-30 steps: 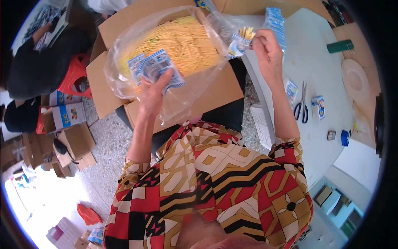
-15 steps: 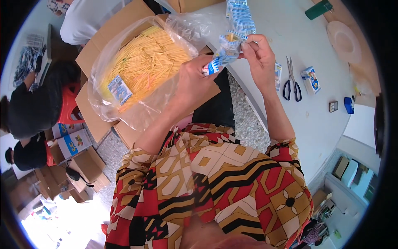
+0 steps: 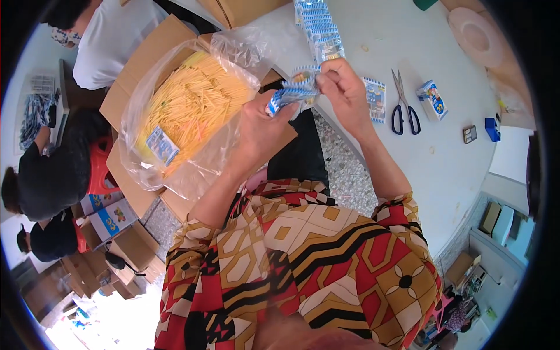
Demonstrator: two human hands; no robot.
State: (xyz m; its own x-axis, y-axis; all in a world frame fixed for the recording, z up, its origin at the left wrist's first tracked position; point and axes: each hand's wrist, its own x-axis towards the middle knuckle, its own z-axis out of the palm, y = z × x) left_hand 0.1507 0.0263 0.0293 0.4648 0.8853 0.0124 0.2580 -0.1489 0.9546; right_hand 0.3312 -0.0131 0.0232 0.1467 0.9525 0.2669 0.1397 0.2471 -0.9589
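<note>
The fisheye head camera looks steeply down past the wearer's patterned shirt (image 3: 315, 251), near the left hand (image 3: 261, 123) and right hand (image 3: 344, 90), the table (image 3: 426, 160) rightward.

On the table (image 3: 420, 169) to your right: dark-handled scissors (image 3: 401, 98), blades slightly apart; small blue box (image 3: 493, 129) farther right. Your left: red stool (image 3: 100, 166) by a co-worker in black (image 3: 55, 172).

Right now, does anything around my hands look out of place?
Yes, perhaps: one loose packet lies slanted on the yellow sticks in the open box, while a row of packets sits on the table.
</note>
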